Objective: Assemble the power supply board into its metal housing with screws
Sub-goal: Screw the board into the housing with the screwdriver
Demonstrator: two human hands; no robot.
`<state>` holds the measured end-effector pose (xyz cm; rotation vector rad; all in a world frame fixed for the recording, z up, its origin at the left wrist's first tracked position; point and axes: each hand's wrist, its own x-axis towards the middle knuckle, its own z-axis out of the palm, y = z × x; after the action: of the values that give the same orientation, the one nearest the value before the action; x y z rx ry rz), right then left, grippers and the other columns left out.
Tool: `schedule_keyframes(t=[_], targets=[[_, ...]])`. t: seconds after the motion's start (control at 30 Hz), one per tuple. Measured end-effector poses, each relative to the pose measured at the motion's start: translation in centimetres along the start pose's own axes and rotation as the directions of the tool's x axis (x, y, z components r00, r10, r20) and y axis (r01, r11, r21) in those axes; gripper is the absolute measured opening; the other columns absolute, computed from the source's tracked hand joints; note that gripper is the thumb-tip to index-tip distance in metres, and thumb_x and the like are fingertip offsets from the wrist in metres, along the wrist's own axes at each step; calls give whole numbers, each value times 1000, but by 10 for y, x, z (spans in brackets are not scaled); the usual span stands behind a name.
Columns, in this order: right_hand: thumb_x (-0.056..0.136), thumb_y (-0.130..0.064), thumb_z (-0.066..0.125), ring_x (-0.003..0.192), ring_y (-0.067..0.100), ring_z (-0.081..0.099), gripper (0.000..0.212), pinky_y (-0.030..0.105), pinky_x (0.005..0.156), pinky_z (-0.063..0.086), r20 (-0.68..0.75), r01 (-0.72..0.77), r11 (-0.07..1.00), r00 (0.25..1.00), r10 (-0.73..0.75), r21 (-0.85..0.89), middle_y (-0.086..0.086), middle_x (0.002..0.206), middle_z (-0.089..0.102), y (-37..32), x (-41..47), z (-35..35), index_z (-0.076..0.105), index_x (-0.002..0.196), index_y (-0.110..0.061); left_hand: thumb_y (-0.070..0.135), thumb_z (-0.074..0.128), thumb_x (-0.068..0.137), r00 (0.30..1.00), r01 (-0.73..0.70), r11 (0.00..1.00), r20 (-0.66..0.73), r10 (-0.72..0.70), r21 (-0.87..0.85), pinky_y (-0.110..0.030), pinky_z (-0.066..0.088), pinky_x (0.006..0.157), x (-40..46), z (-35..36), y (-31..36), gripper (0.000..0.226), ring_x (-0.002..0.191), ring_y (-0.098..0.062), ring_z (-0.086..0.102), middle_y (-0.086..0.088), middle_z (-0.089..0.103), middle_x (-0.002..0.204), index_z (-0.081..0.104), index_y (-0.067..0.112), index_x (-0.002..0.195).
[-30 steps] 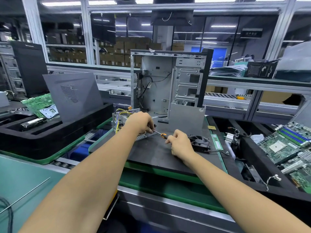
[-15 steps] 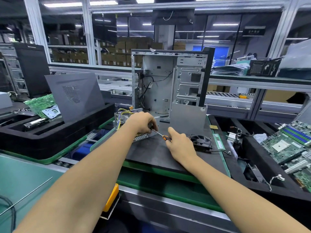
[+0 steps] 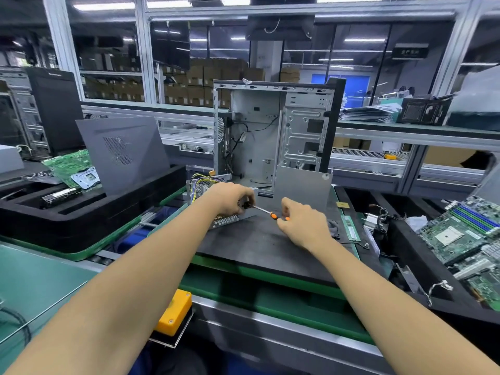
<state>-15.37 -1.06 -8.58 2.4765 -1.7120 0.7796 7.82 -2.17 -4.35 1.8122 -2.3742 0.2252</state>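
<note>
The power supply housing (image 3: 224,221), a perforated metal box with yellow and coloured wires (image 3: 200,180) at its back, lies on the dark mat (image 3: 257,247). My left hand (image 3: 230,198) grips its near right end, fingers curled over the top. My right hand (image 3: 300,220) holds the orange handle of a small screwdriver (image 3: 266,211). The shaft points left, its tip at the housing's side under my left fingers. The board inside and any screw are hidden.
An open grey computer case (image 3: 273,131) stands upright just behind the mat. A black foam tray (image 3: 81,212) with a side panel and green board sits left. Motherboards (image 3: 460,234) and a RAM stick (image 3: 350,228) lie right. A yellow box (image 3: 174,312) hangs at the bench front.
My right hand has shifted slightly and turned on the screwdriver handle. My left hand stays on the housing. The camera has drifted a little.
</note>
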Motion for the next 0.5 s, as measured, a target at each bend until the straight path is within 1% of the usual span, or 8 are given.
schedule_keyframes(t=[0.07, 0.13, 0.17, 0.23, 0.3, 0.37, 0.43, 0.5], targets=[[85, -42, 54, 74, 32, 53, 21, 35, 61, 31, -79, 3, 1000, 997, -4, -15, -1, 74, 55, 12, 0, -6, 41, 85, -26, 25, 77, 86, 999, -22, 999, -23, 22, -27, -34, 42, 70, -2, 3, -3, 55, 93, -28, 65, 2, 69, 96, 44, 41, 127], [82, -41, 54, 74, 35, 57, 22, 35, 59, 30, -145, -16, 1000, 989, 17, 14, 0, 71, 56, 26, -1, -9, 40, 82, -25, 24, 81, 85, 999, -32, 996, -26, 30, -83, -37, 44, 67, -3, 3, -6, 69, 82, -31, 64, 0, 66, 83, 29, 40, 128], [81, -40, 56, 74, 35, 58, 23, 35, 58, 30, -171, -25, 999, 985, 29, 24, -1, 69, 56, 33, -1, -10, 40, 82, -23, 23, 83, 83, 999, -29, 993, -23, 27, -114, -40, 48, 70, -4, 2, -7, 76, 83, -32, 65, -3, 68, 88, 24, 38, 128], [82, -36, 59, 72, 35, 58, 23, 34, 57, 33, -209, -50, 998, 976, 58, 44, -1, 68, 58, 43, -2, -9, 41, 83, -21, 24, 86, 80, 1000, -27, 988, -12, 26, -151, -48, 54, 83, -5, 0, -9, 84, 91, -34, 67, -11, 71, 105, 19, 34, 130], [83, -35, 59, 72, 35, 57, 21, 35, 58, 37, -227, -72, 996, 970, 84, 61, 1, 68, 61, 48, -1, -6, 44, 83, -21, 27, 88, 79, 999, -36, 986, 3, 38, -165, -49, 52, 91, -6, 0, -11, 84, 102, -33, 66, -12, 70, 118, 22, 27, 132], [85, -32, 58, 72, 34, 55, 15, 35, 58, 35, -231, -88, 991, 967, 109, 96, 0, 69, 62, 51, 1, -4, 48, 84, -22, 29, 89, 79, 998, -51, 983, 20, 56, -177, -41, 50, 95, -7, -1, -13, 78, 118, -28, 62, -7, 65, 132, 35, 22, 135], [89, -30, 54, 75, 35, 56, 9, 37, 60, 35, -220, -109, 987, 966, 133, 119, 3, 72, 65, 54, 5, -3, 54, 84, -22, 29, 89, 79, 993, -104, 982, 36, 111, -157, -32, 46, 90, -8, -3, -13, 72, 119, -24, 59, -2, 63, 133, 46, 21, 136], [92, -33, 43, 77, 38, 56, 23, 40, 67, 36, -207, -86, 993, 973, 102, 86, 5, 66, 60, 59, 7, -3, 53, 76, -20, 29, 90, 78, 985, -162, 976, 43, 170, -146, -30, 43, 82, -11, -5, -11, 68, 112, -23, 60, -1, 66, 127, 51, 20, 133]])
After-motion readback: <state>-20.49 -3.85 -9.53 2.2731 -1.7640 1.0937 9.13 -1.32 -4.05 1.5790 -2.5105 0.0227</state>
